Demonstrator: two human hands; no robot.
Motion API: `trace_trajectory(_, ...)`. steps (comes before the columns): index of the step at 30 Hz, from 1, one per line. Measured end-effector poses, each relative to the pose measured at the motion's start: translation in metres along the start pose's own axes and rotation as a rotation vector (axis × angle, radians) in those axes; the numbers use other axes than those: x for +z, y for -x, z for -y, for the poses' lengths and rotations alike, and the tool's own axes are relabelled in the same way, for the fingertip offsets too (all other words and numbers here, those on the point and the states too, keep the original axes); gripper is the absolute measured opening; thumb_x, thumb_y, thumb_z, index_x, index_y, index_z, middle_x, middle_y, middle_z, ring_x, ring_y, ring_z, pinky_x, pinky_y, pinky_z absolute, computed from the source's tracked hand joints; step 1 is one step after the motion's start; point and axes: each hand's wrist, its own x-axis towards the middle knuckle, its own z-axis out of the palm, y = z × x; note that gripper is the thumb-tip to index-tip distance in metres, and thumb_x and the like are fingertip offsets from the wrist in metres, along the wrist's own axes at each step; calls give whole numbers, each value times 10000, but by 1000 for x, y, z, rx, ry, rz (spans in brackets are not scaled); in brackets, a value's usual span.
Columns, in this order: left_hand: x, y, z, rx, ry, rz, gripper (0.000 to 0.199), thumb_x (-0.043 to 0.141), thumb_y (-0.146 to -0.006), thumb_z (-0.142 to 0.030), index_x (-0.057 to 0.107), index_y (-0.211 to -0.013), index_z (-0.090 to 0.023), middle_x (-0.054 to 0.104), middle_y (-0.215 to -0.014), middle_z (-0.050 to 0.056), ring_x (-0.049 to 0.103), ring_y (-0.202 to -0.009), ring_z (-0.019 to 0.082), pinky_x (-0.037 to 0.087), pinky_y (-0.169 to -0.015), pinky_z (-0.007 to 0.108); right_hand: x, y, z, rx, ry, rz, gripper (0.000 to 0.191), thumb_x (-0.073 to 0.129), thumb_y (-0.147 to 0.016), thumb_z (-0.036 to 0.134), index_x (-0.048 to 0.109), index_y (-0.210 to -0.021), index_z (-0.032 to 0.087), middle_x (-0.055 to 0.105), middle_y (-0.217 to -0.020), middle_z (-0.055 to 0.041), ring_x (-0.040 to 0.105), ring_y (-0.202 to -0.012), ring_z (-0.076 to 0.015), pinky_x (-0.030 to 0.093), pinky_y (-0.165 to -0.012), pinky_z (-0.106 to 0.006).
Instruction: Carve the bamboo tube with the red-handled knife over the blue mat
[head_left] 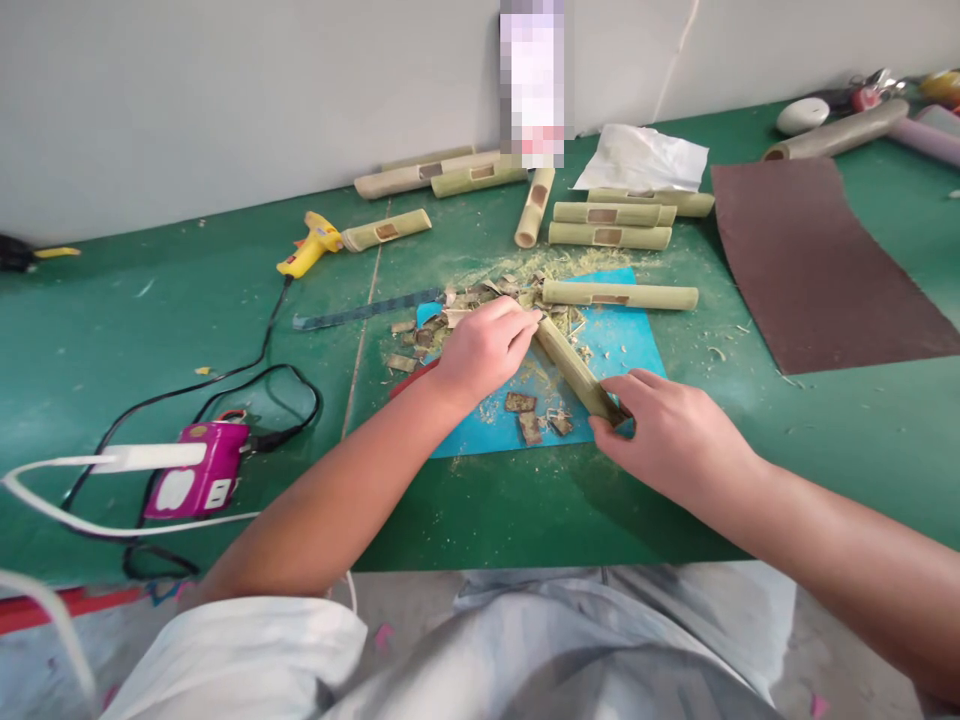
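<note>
A pale green bamboo tube [574,368] lies slantwise between my hands, above a blue sheet [637,345]. My right hand [667,415] grips its near end, thumb and fingers on either side. At the far end, the closed fingers of my left hand [491,345] press on the tube; their undersides are hidden. Brown bark-like chips [529,428] and fine shavings [577,262] are scattered around. Just beyond, another bamboo tube [649,297] with a cut opening lies crosswise. Part of a red object [411,382] shows beside my left forearm.
Several notched bamboo tubes [611,237] lie toward the wall, some beside crumpled white paper [641,158]. On the left are a yellow glue gun [311,245], a flat dark strip [367,307], and a magenta power block [199,470] with cords. A brown sheet [829,265] lies right.
</note>
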Motion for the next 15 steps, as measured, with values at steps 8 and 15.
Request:
trace_trajectory(8,-3,4,-28,138,-1,96,263,447,-1016,-231,684,-966,-129,624,-768,45,582,-714,129,497,-662,242,0,-2,0,37,-32,37,113,539,-824,276,584,-783,181,609,-758,-24,478,-589,-125,272,-554,-292)
trace_trajectory(15,-5,4,-27,138,29,134,284,418,-1026,-237,679,-983,-134,607,-762,38,576,-735,132,494,-680,244,2,-1,1,9,-37,8,97,551,-817,261,594,-796,177,615,-775,-29,491,-598,-128,278,-552,-287)
